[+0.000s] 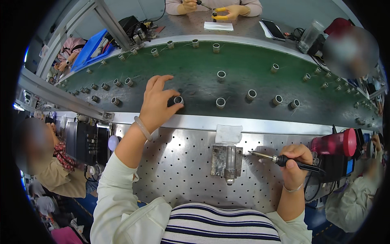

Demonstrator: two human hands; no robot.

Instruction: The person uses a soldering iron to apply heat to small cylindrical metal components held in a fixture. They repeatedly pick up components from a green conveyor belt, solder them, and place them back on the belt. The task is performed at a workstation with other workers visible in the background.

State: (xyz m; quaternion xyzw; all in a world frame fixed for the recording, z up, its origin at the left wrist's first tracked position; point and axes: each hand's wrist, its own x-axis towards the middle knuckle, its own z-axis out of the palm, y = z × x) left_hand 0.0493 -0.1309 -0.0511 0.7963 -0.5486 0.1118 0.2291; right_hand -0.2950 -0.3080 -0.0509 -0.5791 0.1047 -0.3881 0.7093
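Note:
My left hand (158,97) reaches over the green conveyor belt (195,83). Its thumb and forefinger are closed around a small metal cylinder (178,100) with an open top, while the other fingers stay spread. In my right hand (294,162) is a soldering iron (280,159), its tip pointing left. Left of that tip, a metal fixture block (218,162) sits on the perforated metal worktop (174,171); a shiny rounded bar (230,162) lies along it. Just behind the block is a folded white cloth (228,134).
Several similar cylinders (252,94) stand along the belt, some with thin wires. A metal rail (276,127) edges it. A red-lidded pink container (335,142) and a black box (336,166) are at right, and a metal post (61,93) at left. A co-worker's hands (227,12) work opposite.

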